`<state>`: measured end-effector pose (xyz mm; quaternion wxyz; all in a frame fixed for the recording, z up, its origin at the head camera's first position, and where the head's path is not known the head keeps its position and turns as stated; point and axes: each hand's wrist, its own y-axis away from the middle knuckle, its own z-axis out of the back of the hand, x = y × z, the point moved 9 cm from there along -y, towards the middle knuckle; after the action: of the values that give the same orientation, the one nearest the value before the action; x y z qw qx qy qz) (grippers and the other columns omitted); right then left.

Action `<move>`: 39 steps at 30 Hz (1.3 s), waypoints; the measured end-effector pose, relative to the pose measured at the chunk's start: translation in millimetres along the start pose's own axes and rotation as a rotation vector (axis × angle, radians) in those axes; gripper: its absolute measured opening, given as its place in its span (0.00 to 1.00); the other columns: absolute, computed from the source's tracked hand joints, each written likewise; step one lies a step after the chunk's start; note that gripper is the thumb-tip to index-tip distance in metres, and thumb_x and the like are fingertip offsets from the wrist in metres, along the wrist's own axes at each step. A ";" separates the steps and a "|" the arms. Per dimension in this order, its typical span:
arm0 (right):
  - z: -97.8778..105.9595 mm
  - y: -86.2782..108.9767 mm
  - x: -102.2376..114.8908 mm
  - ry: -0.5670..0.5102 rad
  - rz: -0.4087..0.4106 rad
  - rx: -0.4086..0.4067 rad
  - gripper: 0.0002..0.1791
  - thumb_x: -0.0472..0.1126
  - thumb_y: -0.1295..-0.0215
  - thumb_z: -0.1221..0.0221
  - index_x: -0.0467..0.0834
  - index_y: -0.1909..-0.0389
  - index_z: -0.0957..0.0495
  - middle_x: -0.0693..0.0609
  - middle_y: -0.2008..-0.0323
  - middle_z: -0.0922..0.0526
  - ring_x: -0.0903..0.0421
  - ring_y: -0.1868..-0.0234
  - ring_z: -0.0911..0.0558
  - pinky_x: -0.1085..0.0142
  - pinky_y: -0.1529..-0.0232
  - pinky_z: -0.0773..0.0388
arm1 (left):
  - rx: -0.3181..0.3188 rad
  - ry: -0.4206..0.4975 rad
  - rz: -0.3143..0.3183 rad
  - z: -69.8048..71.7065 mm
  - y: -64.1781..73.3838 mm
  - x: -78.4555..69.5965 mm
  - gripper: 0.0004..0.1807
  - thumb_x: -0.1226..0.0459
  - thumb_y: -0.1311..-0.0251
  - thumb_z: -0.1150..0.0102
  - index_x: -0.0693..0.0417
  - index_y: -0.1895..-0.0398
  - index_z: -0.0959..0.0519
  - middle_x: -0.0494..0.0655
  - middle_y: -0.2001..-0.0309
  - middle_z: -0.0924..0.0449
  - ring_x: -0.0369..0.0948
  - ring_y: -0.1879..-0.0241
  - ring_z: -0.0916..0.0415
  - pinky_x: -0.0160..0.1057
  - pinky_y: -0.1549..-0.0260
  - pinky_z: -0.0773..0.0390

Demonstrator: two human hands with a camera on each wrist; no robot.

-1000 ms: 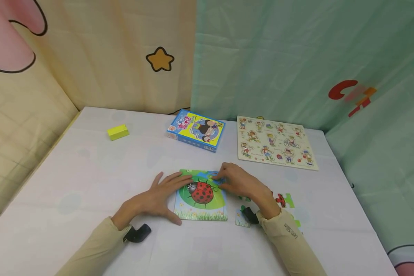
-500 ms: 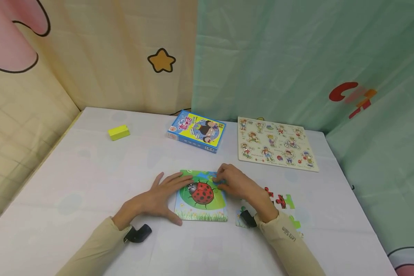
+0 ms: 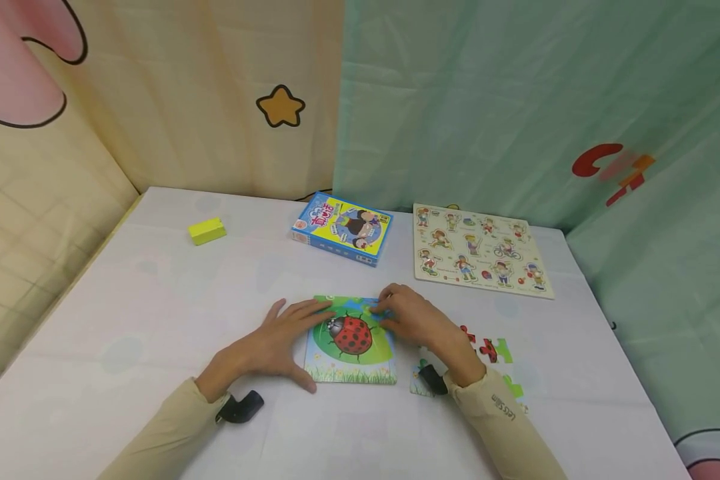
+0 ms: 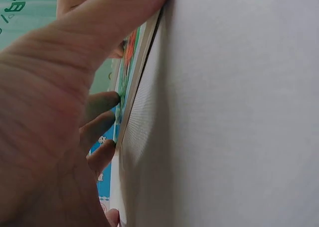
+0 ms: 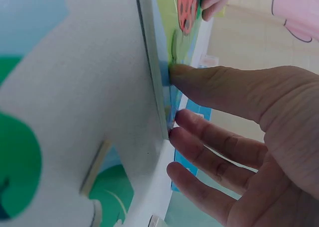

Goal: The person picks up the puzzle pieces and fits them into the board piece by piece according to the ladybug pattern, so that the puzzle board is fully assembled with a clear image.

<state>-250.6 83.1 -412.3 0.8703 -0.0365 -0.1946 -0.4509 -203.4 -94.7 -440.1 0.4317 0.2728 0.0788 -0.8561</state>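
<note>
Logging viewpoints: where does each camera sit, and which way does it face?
Head: on the head, facing forward and down at the ladybug puzzle; left hand, right hand and sleeves show.
Left wrist: worn there, facing the puzzle's edge and tabletop; left thumb and fingers show.
Right wrist: worn there, facing the puzzle's edge; right and left fingers show.
Head and right wrist share the ladybug.

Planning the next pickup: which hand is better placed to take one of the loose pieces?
Probably the right hand: the loose pieces lie on its side, close by, though it touches the ladybug puzzle. The left hand lies over the puzzle's left edge, farther from them.
</note>
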 end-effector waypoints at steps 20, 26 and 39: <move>7.9 0.9 -4.1 0.002 0.034 -0.051 0.17 0.40 0.38 0.31 0.39 0.49 0.16 0.44 0.42 0.18 0.45 0.37 0.22 0.52 0.34 0.26 | 0.016 0.119 0.040 9.6 5.3 16.0 0.61 0.46 0.61 0.19 0.49 0.23 0.41 0.50 0.22 0.45 0.55 0.21 0.55 0.64 0.24 0.57; 13.2 9.3 -11.3 -0.079 0.024 -0.046 0.22 0.44 0.37 0.31 0.41 0.43 0.19 0.44 0.36 0.24 0.45 0.33 0.25 0.51 0.35 0.25 | 0.011 0.146 0.021 9.0 2.9 15.4 0.61 0.47 0.61 0.18 0.52 0.23 0.41 0.51 0.22 0.44 0.56 0.21 0.55 0.64 0.24 0.59; 19.7 45.1 -32.5 -0.082 0.008 -0.010 0.23 0.44 0.38 0.31 0.45 0.43 0.19 0.48 0.38 0.22 0.45 0.35 0.25 0.47 0.36 0.26 | 0.031 0.178 0.007 4.2 3.7 17.5 0.62 0.47 0.59 0.19 0.51 0.22 0.45 0.50 0.21 0.50 0.57 0.20 0.61 0.68 0.26 0.66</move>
<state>-237.4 139.5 -401.2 0.8632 -0.0598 -0.2279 -0.4466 -210.5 -110.8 -445.6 0.4217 0.3545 0.1028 -0.8282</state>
